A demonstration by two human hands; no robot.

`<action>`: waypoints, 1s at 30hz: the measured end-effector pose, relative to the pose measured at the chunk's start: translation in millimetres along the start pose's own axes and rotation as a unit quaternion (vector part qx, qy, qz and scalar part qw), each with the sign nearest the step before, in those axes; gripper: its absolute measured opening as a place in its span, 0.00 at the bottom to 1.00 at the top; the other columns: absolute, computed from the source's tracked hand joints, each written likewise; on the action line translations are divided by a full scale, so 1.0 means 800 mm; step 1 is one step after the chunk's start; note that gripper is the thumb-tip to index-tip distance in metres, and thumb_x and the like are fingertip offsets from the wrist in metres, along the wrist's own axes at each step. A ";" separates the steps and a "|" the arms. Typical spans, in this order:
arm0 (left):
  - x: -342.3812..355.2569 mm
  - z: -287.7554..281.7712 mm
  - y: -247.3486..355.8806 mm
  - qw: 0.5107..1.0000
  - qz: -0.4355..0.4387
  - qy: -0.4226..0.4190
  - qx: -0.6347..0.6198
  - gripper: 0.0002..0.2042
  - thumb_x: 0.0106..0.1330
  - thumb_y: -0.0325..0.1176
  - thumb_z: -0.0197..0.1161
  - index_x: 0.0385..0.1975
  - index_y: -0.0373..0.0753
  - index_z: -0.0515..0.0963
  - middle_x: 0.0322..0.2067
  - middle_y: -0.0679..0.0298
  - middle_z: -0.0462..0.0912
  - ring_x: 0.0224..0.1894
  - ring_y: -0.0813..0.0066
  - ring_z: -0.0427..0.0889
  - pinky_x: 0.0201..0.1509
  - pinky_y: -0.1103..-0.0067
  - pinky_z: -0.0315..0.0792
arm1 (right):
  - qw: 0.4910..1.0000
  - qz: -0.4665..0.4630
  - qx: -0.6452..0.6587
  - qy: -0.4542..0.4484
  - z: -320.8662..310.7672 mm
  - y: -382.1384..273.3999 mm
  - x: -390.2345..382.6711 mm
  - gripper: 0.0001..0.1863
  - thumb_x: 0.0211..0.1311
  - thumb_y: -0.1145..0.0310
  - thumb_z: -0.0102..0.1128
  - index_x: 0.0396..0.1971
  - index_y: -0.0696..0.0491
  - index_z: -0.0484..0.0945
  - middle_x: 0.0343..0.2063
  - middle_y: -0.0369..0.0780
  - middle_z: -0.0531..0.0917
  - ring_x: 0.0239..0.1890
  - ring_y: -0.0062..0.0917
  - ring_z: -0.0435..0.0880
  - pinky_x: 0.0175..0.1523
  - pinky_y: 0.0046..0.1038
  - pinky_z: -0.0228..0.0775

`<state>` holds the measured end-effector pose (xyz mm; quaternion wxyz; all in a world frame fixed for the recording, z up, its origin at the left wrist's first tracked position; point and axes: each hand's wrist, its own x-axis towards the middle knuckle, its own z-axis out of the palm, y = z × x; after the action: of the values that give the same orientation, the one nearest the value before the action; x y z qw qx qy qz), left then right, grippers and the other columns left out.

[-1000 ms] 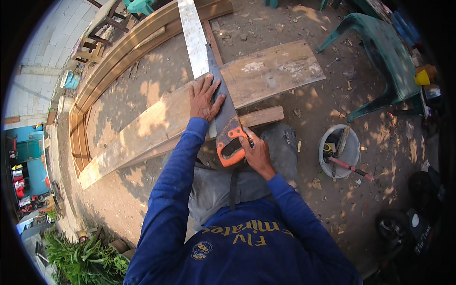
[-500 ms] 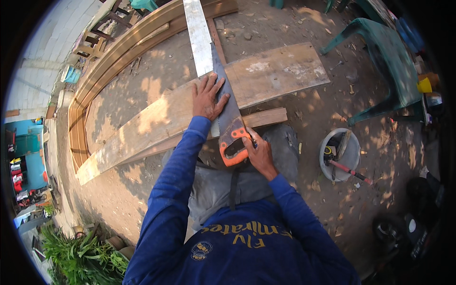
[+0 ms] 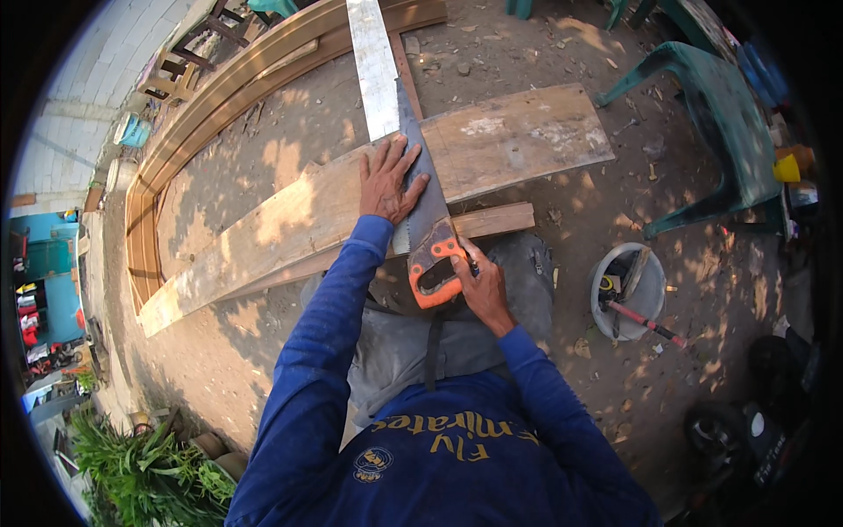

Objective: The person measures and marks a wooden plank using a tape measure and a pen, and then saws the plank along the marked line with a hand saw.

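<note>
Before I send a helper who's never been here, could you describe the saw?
Find the long wooden board lying in front of the person. Over its middle slants the saw, its near end in the right hand. Its dark blade and orange handle set it apart from the brown board and pale strip.

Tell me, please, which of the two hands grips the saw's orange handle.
The right hand grips the orange handle; the left hand instead lies spread on the wide board.

A green chair point(image 3: 736, 132) stands near a whitish bucket point(image 3: 651, 297).
</note>
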<state>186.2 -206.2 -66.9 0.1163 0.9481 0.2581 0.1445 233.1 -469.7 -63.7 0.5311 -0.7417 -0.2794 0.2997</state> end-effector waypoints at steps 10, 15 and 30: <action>-0.003 0.000 -0.001 1.000 0.000 0.007 0.030 0.30 0.72 0.56 0.60 0.73 0.55 0.71 0.76 0.64 0.65 0.80 0.54 0.57 0.80 0.44 0.43 | 0.947 -0.183 -0.189 0.185 -0.047 -0.062 0.109 0.24 0.82 0.57 0.46 0.38 0.63 0.83 0.31 0.47 0.82 0.34 0.38 0.80 0.42 0.40 0.70; 0.004 0.005 0.007 0.999 0.006 0.018 0.029 0.31 0.72 0.58 0.59 0.73 0.56 0.70 0.77 0.65 0.65 0.80 0.56 0.57 0.81 0.44 0.43 | 0.994 -0.068 0.029 0.085 -0.028 -0.071 0.243 0.21 0.76 0.56 0.58 0.40 0.61 0.85 0.23 0.42 0.83 0.27 0.30 0.82 0.39 0.36 0.75; -0.005 0.009 -0.002 0.999 0.001 0.053 0.001 0.30 0.71 0.59 0.59 0.71 0.57 0.72 0.76 0.68 0.66 0.80 0.59 0.57 0.81 0.44 0.44 | 0.968 -0.135 -0.209 0.044 0.031 -0.087 0.296 0.15 0.67 0.61 0.61 0.47 0.50 0.90 0.37 0.53 0.90 0.43 0.48 0.90 0.52 0.44 0.80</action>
<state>184.2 -208.2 -74.9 0.1011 0.9396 0.2629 0.1946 365.2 -261.7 -38.4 0.4120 -0.8036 -0.4101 0.1274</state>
